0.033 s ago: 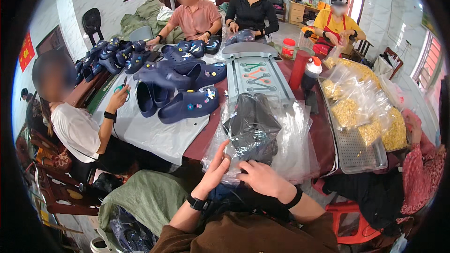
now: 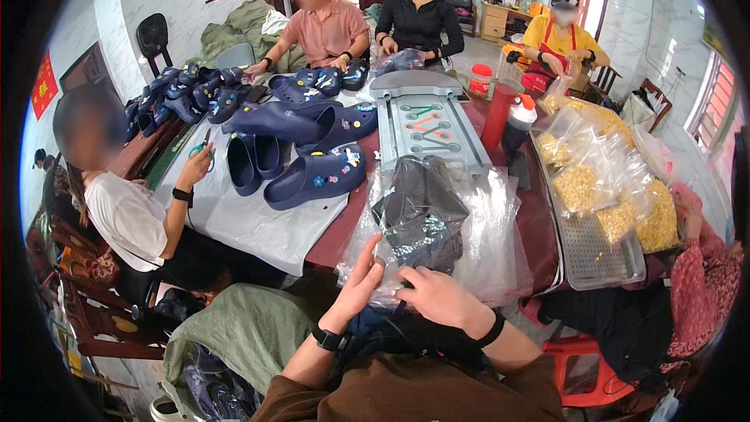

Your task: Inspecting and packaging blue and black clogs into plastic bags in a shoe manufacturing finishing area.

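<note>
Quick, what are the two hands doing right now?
Left hand: open, fingers spread, touching the clear plastic bag at its near edge.
Right hand: curled on the bag with the dark folded item inside; firm grip cannot be told.

Under your hands: clear plastic bag (image 2: 484,227) holding dark folded items (image 2: 418,215) | to your right: clear bags of yellow pieces (image 2: 601,187) piled on a perforated metal tray (image 2: 594,254) | far left wall: red sign (image 2: 44,84)

Brown sleeves; blk watch L wrist (image 2: 329,337), blk band R wrist (image 2: 492,330).
</note>
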`<action>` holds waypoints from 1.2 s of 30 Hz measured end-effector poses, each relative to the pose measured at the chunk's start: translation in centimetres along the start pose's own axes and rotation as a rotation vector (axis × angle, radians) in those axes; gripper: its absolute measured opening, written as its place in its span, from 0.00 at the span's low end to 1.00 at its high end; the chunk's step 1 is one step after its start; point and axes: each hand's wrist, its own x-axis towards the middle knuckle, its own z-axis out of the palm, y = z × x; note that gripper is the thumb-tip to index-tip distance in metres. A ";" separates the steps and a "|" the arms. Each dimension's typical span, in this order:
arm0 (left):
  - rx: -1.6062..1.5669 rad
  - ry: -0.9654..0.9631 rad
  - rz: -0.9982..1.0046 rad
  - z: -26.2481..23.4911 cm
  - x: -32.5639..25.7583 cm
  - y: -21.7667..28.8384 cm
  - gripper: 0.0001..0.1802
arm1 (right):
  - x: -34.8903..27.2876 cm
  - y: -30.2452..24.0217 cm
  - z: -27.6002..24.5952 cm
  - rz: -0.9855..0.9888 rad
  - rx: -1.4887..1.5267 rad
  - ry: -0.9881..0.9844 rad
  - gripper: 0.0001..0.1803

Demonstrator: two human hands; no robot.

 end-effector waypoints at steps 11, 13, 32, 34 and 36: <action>0.080 0.067 0.035 0.2 0.0 -0.3 0.38 | -0.3 0.6 -2.2 0.092 0.383 0.341 0.13; 0.113 0.057 0.040 0.4 0.0 -0.3 0.42 | -0.3 0.9 -2.4 0.083 0.379 0.360 0.13; 0.316 0.211 0.024 2.4 -0.9 0.6 0.37 | 1.1 0.0 -0.3 0.358 0.005 0.673 0.11; 0.189 0.185 -0.022 3.0 -1.2 0.4 0.36 | 1.4 -0.6 0.6 0.352 -0.022 0.607 0.08; 0.247 0.148 0.046 3.1 -1.0 0.1 0.36 | 2.1 -1.1 1.7 0.363 0.023 0.486 0.08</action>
